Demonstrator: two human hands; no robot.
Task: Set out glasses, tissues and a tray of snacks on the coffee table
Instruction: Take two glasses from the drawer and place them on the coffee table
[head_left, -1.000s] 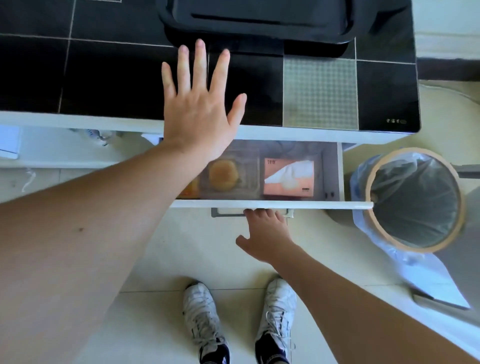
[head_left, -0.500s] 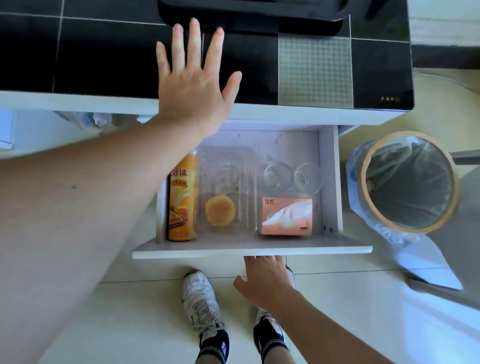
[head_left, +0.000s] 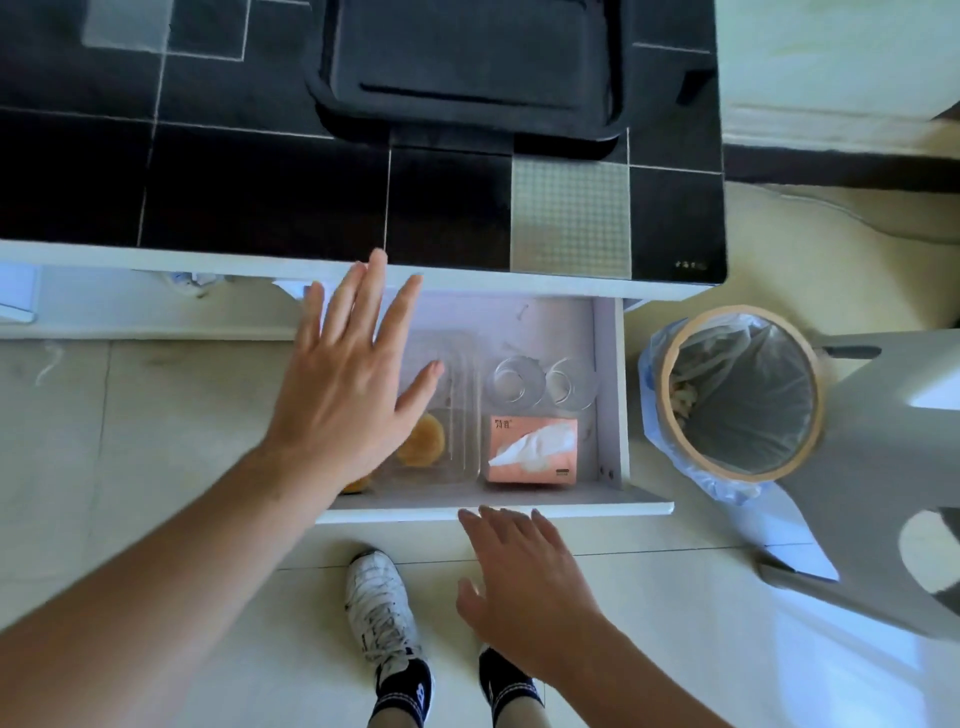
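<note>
Inside drawer (head_left: 608, 395): glasses (head_left: 540, 387), tissues (head_left: 532, 451), snacks (head_left: 422, 439).

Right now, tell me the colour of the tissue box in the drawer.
Pink, with white tissue showing: tissue box, head view.

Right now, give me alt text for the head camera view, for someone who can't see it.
A white drawer stands open under a black coffee table, holding a clear snack container, two glasses and a pink tissue box. The open left hand hovers over the drawer; the open right hand is by its front edge.
</note>
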